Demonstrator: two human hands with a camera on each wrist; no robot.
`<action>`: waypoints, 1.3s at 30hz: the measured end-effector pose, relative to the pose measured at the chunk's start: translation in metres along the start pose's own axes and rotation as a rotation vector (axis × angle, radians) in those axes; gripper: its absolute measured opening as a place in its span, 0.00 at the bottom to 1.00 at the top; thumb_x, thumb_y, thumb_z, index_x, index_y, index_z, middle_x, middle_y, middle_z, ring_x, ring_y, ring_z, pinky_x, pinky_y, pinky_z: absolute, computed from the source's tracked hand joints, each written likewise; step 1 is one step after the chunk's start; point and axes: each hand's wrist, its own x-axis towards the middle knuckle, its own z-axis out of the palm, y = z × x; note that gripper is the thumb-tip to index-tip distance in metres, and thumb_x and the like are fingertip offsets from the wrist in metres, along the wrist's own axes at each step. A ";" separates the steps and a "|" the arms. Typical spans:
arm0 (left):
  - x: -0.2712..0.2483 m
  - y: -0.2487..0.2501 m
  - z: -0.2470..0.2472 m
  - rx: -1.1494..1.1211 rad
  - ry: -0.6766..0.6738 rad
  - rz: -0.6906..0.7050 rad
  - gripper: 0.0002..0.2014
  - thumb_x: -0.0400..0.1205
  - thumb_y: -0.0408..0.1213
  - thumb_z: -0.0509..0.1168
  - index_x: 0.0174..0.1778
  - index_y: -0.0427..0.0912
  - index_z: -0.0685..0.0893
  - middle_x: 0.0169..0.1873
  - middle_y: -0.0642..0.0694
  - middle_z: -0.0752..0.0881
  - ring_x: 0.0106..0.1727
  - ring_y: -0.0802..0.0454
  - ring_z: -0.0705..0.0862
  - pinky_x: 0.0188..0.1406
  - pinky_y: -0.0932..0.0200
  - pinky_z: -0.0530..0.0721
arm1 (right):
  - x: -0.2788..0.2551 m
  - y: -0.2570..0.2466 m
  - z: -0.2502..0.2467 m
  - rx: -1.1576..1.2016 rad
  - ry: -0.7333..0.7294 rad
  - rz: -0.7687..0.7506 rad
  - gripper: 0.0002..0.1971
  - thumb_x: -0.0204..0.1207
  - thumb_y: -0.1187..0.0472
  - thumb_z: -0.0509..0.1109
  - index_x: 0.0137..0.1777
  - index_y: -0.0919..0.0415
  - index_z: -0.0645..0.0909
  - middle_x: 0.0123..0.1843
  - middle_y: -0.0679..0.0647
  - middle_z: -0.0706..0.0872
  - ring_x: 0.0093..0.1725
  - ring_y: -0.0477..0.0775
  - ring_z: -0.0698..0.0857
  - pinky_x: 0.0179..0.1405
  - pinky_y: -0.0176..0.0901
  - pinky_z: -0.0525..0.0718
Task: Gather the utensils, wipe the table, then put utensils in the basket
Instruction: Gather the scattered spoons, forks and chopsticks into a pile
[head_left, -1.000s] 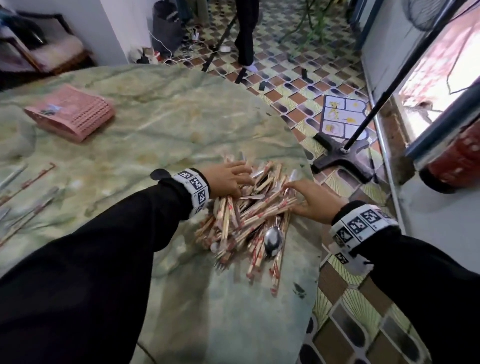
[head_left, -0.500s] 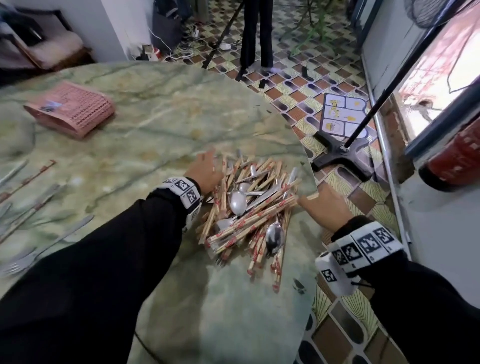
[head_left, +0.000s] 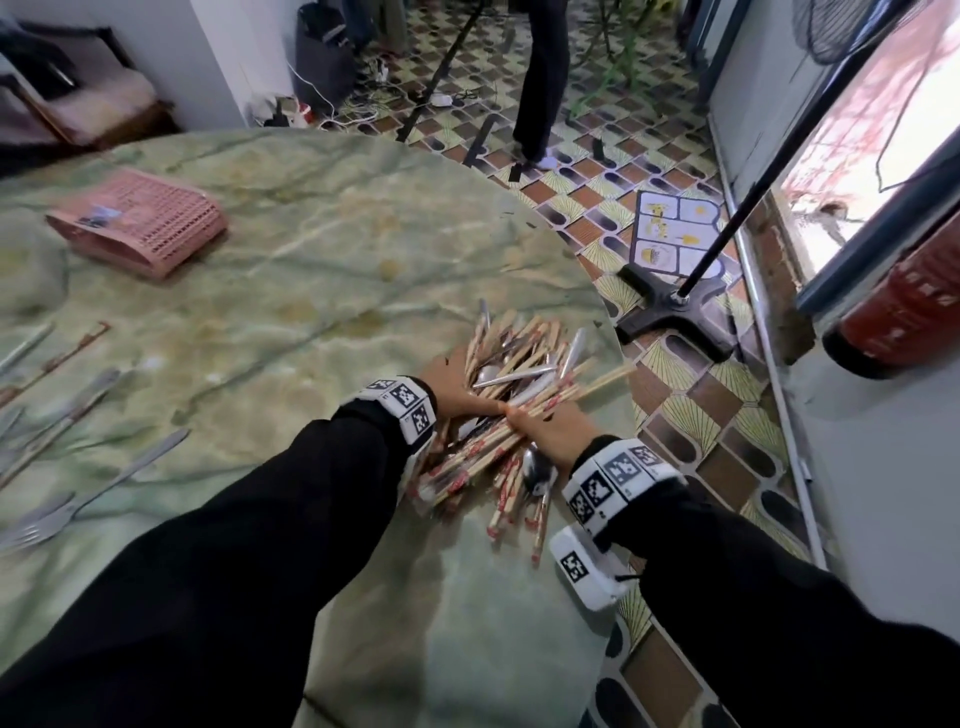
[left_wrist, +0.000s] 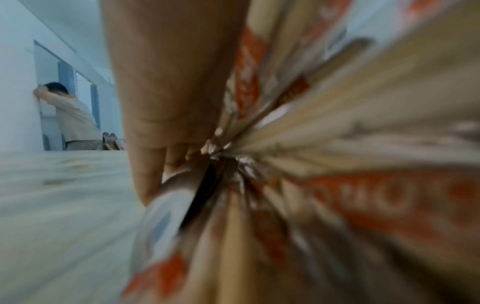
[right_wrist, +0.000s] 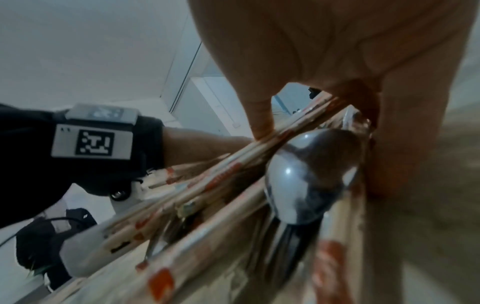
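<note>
A pile of paper-wrapped chopsticks and metal spoons (head_left: 519, 384) lies near the right edge of the green marble table (head_left: 322, 270). My left hand (head_left: 449, 384) grips the pile from its left side. My right hand (head_left: 545, 426) grips it from the right, with the thumb on top, and the two hands touch over the middle. In the right wrist view, my right hand (right_wrist: 311, 51) clamps the chopsticks above a spoon bowl (right_wrist: 311, 174). The left wrist view shows my left hand (left_wrist: 168, 82) curled along the blurred bundle (left_wrist: 337, 144). A pink basket (head_left: 140, 228) lies far left on the table.
Loose forks (head_left: 36, 525), a knife (head_left: 130, 462) and chopsticks (head_left: 57, 358) lie along the table's left side. The table edge runs just right of the pile. On the tiled floor are a black stand base (head_left: 675, 312) and a person's legs (head_left: 540, 78).
Both hands, apart on either side of the pile half a second ago, have closed in and now meet over it, squeezing the chopsticks and spoons into a tighter bundle.
</note>
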 end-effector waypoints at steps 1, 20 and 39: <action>-0.005 -0.001 0.001 -0.031 0.005 0.034 0.56 0.65 0.61 0.74 0.82 0.42 0.51 0.78 0.38 0.64 0.77 0.41 0.66 0.74 0.54 0.64 | 0.004 0.003 0.004 0.001 0.004 0.001 0.55 0.45 0.18 0.56 0.60 0.63 0.80 0.57 0.61 0.86 0.51 0.60 0.86 0.55 0.50 0.84; -0.075 -0.017 0.024 -0.192 -0.006 0.100 0.66 0.66 0.50 0.78 0.79 0.44 0.29 0.82 0.43 0.39 0.83 0.47 0.44 0.82 0.51 0.48 | -0.049 0.012 0.018 0.214 0.066 -0.079 0.28 0.65 0.51 0.77 0.61 0.59 0.72 0.58 0.61 0.84 0.56 0.63 0.84 0.60 0.60 0.83; -0.127 -0.028 0.005 -0.037 0.207 0.320 0.26 0.80 0.49 0.65 0.73 0.45 0.74 0.81 0.38 0.54 0.82 0.42 0.52 0.79 0.45 0.52 | -0.116 0.004 0.039 0.171 0.352 -0.037 0.34 0.74 0.45 0.70 0.75 0.65 0.68 0.74 0.66 0.73 0.74 0.64 0.70 0.74 0.55 0.69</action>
